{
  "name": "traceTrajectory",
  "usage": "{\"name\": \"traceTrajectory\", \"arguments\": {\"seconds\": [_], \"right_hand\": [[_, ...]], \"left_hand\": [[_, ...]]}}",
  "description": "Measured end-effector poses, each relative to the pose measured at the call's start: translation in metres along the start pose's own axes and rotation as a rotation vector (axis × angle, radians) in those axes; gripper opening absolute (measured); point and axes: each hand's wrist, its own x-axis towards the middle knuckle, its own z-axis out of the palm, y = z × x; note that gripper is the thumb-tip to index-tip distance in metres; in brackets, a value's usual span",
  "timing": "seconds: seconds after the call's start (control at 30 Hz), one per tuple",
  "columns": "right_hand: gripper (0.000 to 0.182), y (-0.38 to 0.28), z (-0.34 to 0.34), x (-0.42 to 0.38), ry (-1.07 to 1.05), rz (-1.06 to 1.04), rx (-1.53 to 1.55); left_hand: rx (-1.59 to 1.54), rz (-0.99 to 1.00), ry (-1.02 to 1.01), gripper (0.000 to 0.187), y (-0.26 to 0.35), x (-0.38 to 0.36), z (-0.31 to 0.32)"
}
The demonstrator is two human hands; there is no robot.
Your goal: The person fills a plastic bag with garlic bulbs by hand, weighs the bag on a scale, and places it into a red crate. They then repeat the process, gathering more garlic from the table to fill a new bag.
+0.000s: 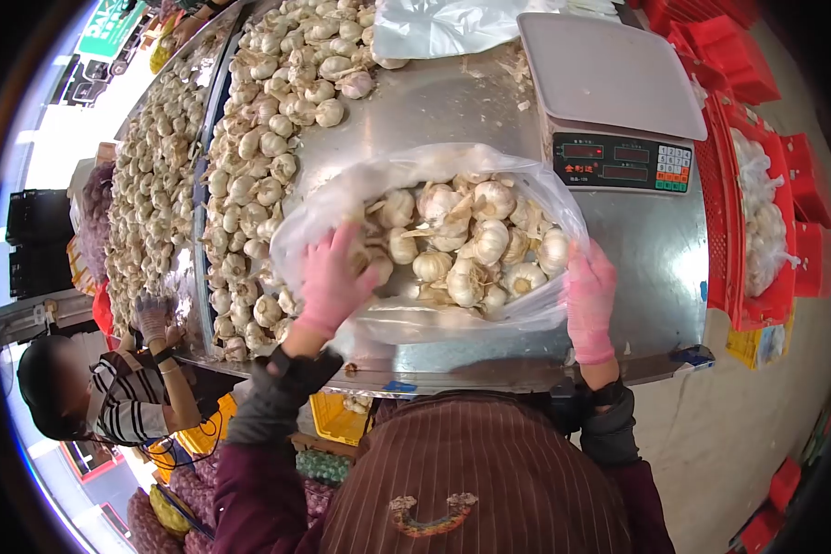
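Note:
A clear plastic bag (pixel 342 198) lies on the metal table with its mouth wide open, and several garlic bulbs (pixel 489 242) fill it. At the bag's left rim is my left hand (pixel 334 282) in a pink glove; its fingers are stretched and apart, over the film and beside the nearest bulbs. My right hand (pixel 591 300), also pink-gloved, pinches the bag's right edge. Loose garlic (pixel 258 148) is heaped on the table to the left of the bag.
A digital scale (pixel 619 83) stands at the back right, beside a stack of plastic bags (pixel 443 26). Red crates (pixel 748 222) with bagged garlic line the right side. Further left, a co-worker's gloved hand (pixel 152 319) touches another garlic pile (pixel 157 166). A yellow crate (pixel 337 420) sits below the table edge.

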Motion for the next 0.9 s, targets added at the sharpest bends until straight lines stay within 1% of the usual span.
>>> {"name": "traceTrajectory", "arguments": {"seconds": [0.07, 0.13, 0.17, 0.23, 0.27, 0.3, 0.33, 0.37, 0.4, 0.43, 0.5, 0.53, 0.6, 0.63, 0.67, 0.7, 0.73, 0.77, 0.8, 0.83, 0.87, 0.9], "right_hand": [[0.023, 0.002, 0.005, 0.001, -0.033, -0.003, 0.043], [0.024, 0.002, 0.012, 0.003, -0.07, -0.039, 0.031], [0.024, -0.002, 0.013, 0.004, -0.07, -0.042, 0.031], [0.025, -0.008, 0.011, 0.004, 0.034, -0.068, -0.171], [0.025, -0.006, 0.005, 0.006, 0.042, -0.064, -0.171], [0.024, -0.003, -0.006, 0.008, 0.046, 0.065, -0.11], [0.024, -0.002, -0.013, 0.009, 0.048, 0.19, -0.051], [0.024, -0.017, -0.012, 0.007, 0.047, 0.19, -0.061], [0.015, -0.051, -0.002, 0.004, -0.097, 0.275, 0.126], [0.022, -0.083, 0.009, -0.003, -0.23, 0.366, 0.322], [0.03, -0.136, 0.052, -0.023, -0.282, 0.232, 0.278], [0.03, -0.139, 0.067, -0.031, -0.285, 0.229, 0.261], [0.017, -0.144, 0.095, -0.045, -0.581, 0.249, 0.259], [0.012, -0.145, 0.108, -0.05, -0.737, 0.265, 0.255], [0.011, -0.145, 0.118, -0.054, -0.898, 0.286, 0.244], [0.014, -0.145, 0.128, -0.057, -1.068, 0.313, 0.23], [0.02, -0.144, 0.136, -0.06, -1.239, 0.347, 0.218], [0.02, -0.137, 0.133, -0.059, -1.271, 0.368, 0.191], [0.023, -0.124, 0.117, -0.054, -1.031, 0.28, 0.083], [0.03, -0.113, 0.101, -0.046, -0.789, 0.179, -0.015], [0.038, -0.11, 0.094, -0.041, -0.54, 0.071, -0.103], [0.038, -0.108, 0.091, -0.037, -0.556, 0.075, -0.11]], "left_hand": [[-0.144, 0.097, 0.322, 0.031, 0.026, 0.016, 0.021], [-0.223, 0.182, -0.087, 0.046, 0.058, 0.025, 0.036], [-0.223, 0.182, -0.085, 0.046, 0.067, 0.019, 0.023], [0.001, 0.353, 0.409, 0.041, 0.088, -0.005, -0.002], [0.062, 0.182, 0.676, 0.033, 0.073, -0.008, 0.0], [0.386, 0.065, 0.991, 0.028, 0.046, -0.006, 0.0], [0.379, 0.069, 0.987, 0.028, 0.023, -0.002, 0.005], [-0.038, -0.214, 0.626, 0.025, 0.003, -0.001, 0.011], [-0.449, -0.482, 0.251, 0.021, -0.009, -0.004, 0.014], [-0.456, -0.487, 0.255, 0.021, -0.007, -0.007, 0.01], [-0.897, -0.203, 0.672, 0.018, 0.01, -0.012, -0.01], [-1.136, -0.12, 0.79, 0.021, 0.013, -0.019, -0.024], [-1.164, -0.287, 0.786, 0.024, 0.023, -0.04, -0.053], [-1.176, -0.301, 0.801, 0.024, 0.017, -0.049, -0.046], [-0.994, -0.274, 0.837, 0.025, 0.009, -0.059, -0.033], [-0.808, -0.257, 0.872, 0.027, 0.001, -0.066, -0.025], [-0.813, -0.291, 0.896, 0.027, -0.008, -0.071, -0.022], [-0.856, -0.351, 0.836, 0.027, -0.017, -0.075, -0.02], [-0.897, -0.408, 0.775, 0.028, -0.028, -0.08, -0.019], [-0.643, -0.401, 0.683, 0.027, -0.038, -0.086, -0.026], [-0.642, -0.424, 0.697, 0.027, -0.046, -0.088, -0.023], [-0.685, -0.441, 0.728, 0.027, -0.055, -0.088, -0.016]]}}
